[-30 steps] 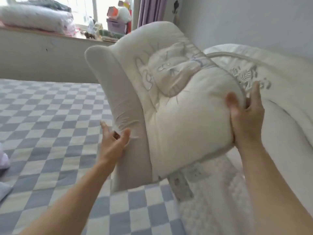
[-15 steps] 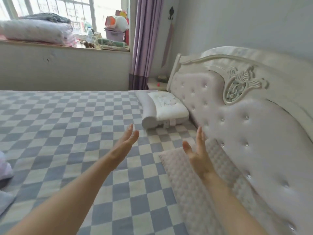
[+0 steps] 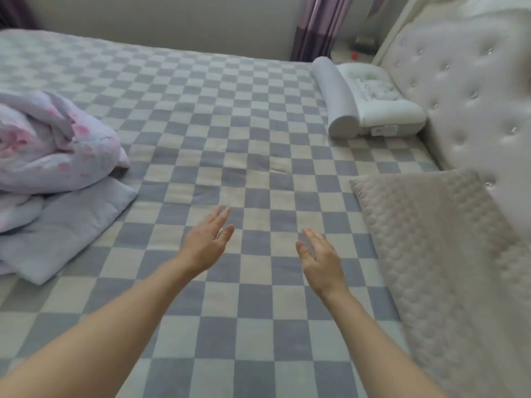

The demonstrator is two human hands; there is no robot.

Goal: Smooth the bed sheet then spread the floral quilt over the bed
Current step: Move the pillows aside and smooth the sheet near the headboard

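one floral quilt (image 3: 54, 147) lies bunched on the lightly creased checked sheet (image 3: 230, 156).

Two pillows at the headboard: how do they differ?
The far pillow is white and contoured, with a grey rolled edge; the near pillow is beige, flat and quilted. The far pillow looks smaller in frame and carries a label on its near end; none shows on the near pillow. Both lie on the checkered sheet beside the headboard.
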